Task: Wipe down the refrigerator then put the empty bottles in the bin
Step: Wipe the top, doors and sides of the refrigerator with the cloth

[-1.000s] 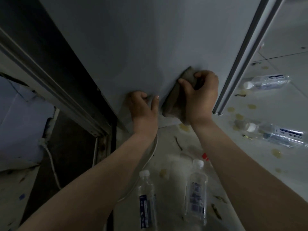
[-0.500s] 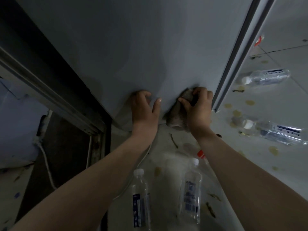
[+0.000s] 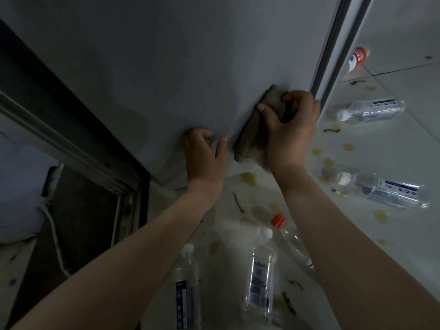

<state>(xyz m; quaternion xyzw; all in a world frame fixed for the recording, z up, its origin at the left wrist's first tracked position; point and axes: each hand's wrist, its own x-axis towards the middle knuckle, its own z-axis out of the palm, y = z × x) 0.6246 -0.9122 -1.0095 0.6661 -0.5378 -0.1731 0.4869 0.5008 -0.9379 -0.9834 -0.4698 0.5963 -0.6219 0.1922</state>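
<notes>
Both arms reach forward and up. The right hand (image 3: 289,129) grasps a brown cloth (image 3: 250,144), fingers curled over its top, and presses it against the fridge (image 3: 190,67) panel. Just left of those fingers the left hand (image 3: 203,156) braces on the panel, its fingers bent, thumb spread, clasping nothing. Bottles (image 3: 260,275) lie on the floor (image 3: 381,234) below both hands and to their right.

Floor (image 3: 392,151): pale tile, yellowish stains (image 3: 348,147) and dark debris bits all over. Six plastic bottles lying on it:
- two white-capped bottles (image 3: 188,289) (image 3: 260,277) near side
- red-capped bottle (image 3: 289,239) just beside the second
- two more white-capped bottles (image 3: 371,110) (image 3: 385,190) at right, well apart
- red-labelled bottle (image 3: 357,58) far right

White cable (image 3: 56,241) on the dark strip at left.
</notes>
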